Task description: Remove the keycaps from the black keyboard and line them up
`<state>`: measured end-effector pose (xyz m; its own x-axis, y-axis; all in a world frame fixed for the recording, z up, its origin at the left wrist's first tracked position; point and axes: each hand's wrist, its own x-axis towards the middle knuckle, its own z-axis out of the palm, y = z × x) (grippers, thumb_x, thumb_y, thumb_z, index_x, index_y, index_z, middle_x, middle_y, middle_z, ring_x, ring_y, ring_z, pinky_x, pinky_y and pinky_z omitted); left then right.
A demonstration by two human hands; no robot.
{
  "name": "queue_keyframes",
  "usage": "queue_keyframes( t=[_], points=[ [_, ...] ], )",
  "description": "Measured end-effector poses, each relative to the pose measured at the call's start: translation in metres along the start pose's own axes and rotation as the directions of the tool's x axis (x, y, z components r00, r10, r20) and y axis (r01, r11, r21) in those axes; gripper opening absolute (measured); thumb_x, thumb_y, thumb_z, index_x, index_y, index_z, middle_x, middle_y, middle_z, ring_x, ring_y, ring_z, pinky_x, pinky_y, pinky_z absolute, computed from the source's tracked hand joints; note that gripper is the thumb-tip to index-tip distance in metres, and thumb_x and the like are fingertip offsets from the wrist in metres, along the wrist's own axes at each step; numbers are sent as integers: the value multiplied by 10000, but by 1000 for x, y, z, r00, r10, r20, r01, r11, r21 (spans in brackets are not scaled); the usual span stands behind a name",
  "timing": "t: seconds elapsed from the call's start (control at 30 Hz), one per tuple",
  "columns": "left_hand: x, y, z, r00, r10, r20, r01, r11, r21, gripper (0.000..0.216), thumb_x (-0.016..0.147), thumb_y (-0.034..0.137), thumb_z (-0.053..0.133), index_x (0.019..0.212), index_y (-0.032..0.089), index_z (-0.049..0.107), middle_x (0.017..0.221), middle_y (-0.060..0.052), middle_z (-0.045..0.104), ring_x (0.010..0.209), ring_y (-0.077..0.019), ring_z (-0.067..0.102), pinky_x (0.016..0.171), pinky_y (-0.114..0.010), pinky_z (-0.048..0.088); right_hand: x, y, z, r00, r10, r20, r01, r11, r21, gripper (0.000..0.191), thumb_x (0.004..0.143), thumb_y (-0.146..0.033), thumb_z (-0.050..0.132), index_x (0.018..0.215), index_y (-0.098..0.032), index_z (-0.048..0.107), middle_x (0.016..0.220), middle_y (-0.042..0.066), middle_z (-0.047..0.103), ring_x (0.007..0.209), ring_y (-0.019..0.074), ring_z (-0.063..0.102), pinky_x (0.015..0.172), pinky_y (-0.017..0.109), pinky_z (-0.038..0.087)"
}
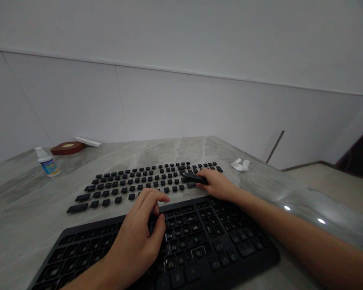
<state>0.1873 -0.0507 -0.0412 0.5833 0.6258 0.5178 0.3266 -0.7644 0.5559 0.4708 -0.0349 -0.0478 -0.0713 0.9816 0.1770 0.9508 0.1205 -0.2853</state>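
Observation:
A black keyboard (205,241) lies in front of me with most of its keycaps off, so bare sockets show. Keys are still seated along its near edge and lower right. My left hand (142,229) is over the keyboard's middle, holding nothing, its thumb and index finger apart. Beyond the keyboard, loose black keycaps (117,199) stand in rows on the table. My right hand (214,183) grips a slim black tool (195,179) whose tip points left, over the right part of those rows. The tip's shape is too small to make out.
A white spray bottle (49,164) with a blue label stands at the left. Behind it are a reddish-brown box (67,148) and a white strip (87,141). Crumpled white tissue (240,164) lies right of the keycaps. A pale wall (157,104) rises behind the grey marbled table (275,189).

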Motion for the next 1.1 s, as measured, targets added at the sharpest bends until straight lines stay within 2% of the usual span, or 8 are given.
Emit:
queue_keyframes(
  t=[0.5,0.8,0.97,1.03,1.1],
  points=[
    [0,0,1,1000,7,5,-7,1000,2,264,871,36,399,1046,222,465,965,-40,485,840,-173,504,761,-330,460,-1,-1,-2,999,-26,25,26,1000,10,194,810,-162,636,999,-160,676,1020,92,640,941,233,596,844,340,433],
    [2,3,-1,1000,6,-1,-6,998,-54,264,848,21,409,1009,204,510,1000,-50,483,849,-163,512,772,-328,462,-2,4,2,996,-87,-28,88,996,35,233,800,-118,610,1021,-153,673,1034,104,650,961,247,607,861,354,443],
    [0,7,1,999,3,-45,-8,995,-99,272,833,-2,423,977,193,545,983,-43,516,825,-149,527,760,-307,470,-2,3,1,974,-128,-185,140,989,51,136,815,-122,571,881,-155,685,866,78,676,804,212,631,716,297,450],
    [4,8,-6,988,20,-154,-41,991,-131,243,855,12,442,955,194,568,953,-34,544,836,-155,543,756,-301,475,-4,1,-8,941,-113,-317,141,988,64,163,879,-182,520,877,-152,681,788,72,678,717,192,629,638,280,444],
    [11,10,-22,927,62,-369,-131,978,-163,160,882,64,504,911,194,594,904,-24,575,845,-172,564,742,-302,483,-9,-2,-22,859,-75,-506,130,989,75,217,916,-278,509,896,-140,676,763,79,675,683,190,625,619,286,451]
  ],
)
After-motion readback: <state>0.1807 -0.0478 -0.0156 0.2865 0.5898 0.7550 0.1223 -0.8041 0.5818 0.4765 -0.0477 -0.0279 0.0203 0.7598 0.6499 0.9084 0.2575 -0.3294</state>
